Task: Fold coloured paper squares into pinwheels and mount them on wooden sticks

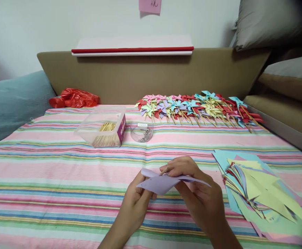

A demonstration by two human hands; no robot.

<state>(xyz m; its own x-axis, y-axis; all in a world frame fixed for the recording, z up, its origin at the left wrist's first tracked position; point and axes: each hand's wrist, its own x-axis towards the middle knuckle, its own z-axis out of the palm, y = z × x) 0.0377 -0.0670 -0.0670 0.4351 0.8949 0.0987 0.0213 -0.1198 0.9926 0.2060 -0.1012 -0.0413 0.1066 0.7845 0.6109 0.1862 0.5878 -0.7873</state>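
Two hands and one sheet of purple paper (158, 185), folded or curled, above the striped cloth (62, 193) at front centre. The left hand (137, 195) pinches the paper's left side between thumb and fingers; the right hand (201, 193) grips its right side, fingers above and thumb below. Containers, two: one clear rectangular box (121, 129), with a purple label on its right wall, holding a bundle of wooden sticks (105, 141) too many to count; and, just beside it, one round clear dish (133, 134), holding a cluster of small metal pins (148, 134) and one white label or packet (142, 126). Rear right: one row of paper pinwheels (191, 104) on sticks, overlapping beyond an exact count, in pink, red, blue, green, yellow and purple. Right: one pile of coloured paper (283, 228), number of sheets indistinct, topped by cut pieces (267, 193), the uppermost yellow. Rear left: one crumpled red plastic bag (75, 98).
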